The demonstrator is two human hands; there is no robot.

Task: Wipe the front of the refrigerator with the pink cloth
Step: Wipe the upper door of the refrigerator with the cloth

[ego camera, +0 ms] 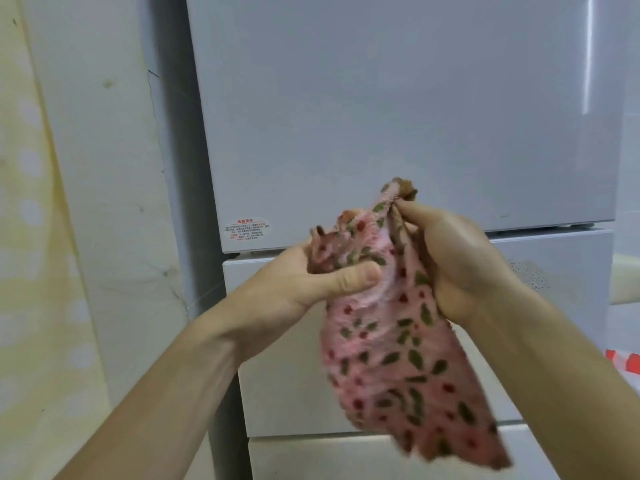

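A white refrigerator [398, 109] fills the view ahead, with a tall upper door and two drawer fronts below it. In front of its middle hangs the pink cloth [391, 344], patterned with green leaves and red dots. My left hand [311, 282] grips the cloth's upper left part, thumb pressed over the fabric. My right hand [457, 258] pinches the cloth's top right corner between thumb and fingers. The cloth's lower half dangles free and is blurred. The cloth is held off the refrigerator's front.
A white sticker with red print [246, 229] sits at the lower left of the upper door. A pale wall [104, 168] and a yellowish dotted curtain [31, 237] stand to the left. Something red and white [627, 365] shows at the right edge.
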